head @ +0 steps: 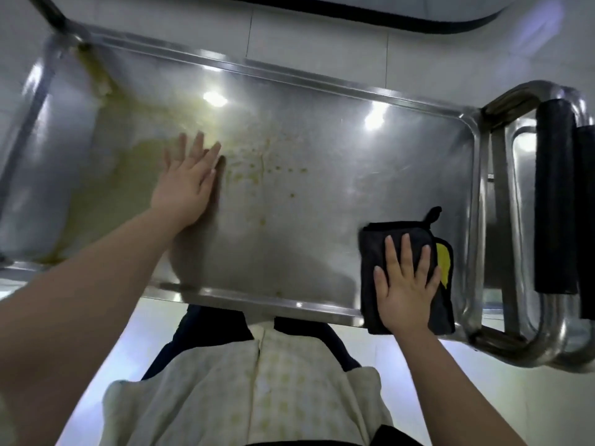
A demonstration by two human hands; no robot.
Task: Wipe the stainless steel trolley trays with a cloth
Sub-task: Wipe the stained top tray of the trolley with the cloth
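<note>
The stainless steel top tray (322,201) of the trolley fills the view, with a yellowish smear and scattered spots across its left and middle parts. My right hand (405,281) lies flat with straight, spread fingers on a folded black cloth (373,252) with a yellow patch, at the tray's near right corner. My left hand (186,185) presses flat on the tray's left-middle, fingers straight, beside the stains.
The trolley's tubular steel handle with black foam grips (555,194) juts out at the right. A lower tray (523,149) shows through the handle frame. White floor tiles surround the trolley. My light apron and dark clothes are just below the tray's near rim.
</note>
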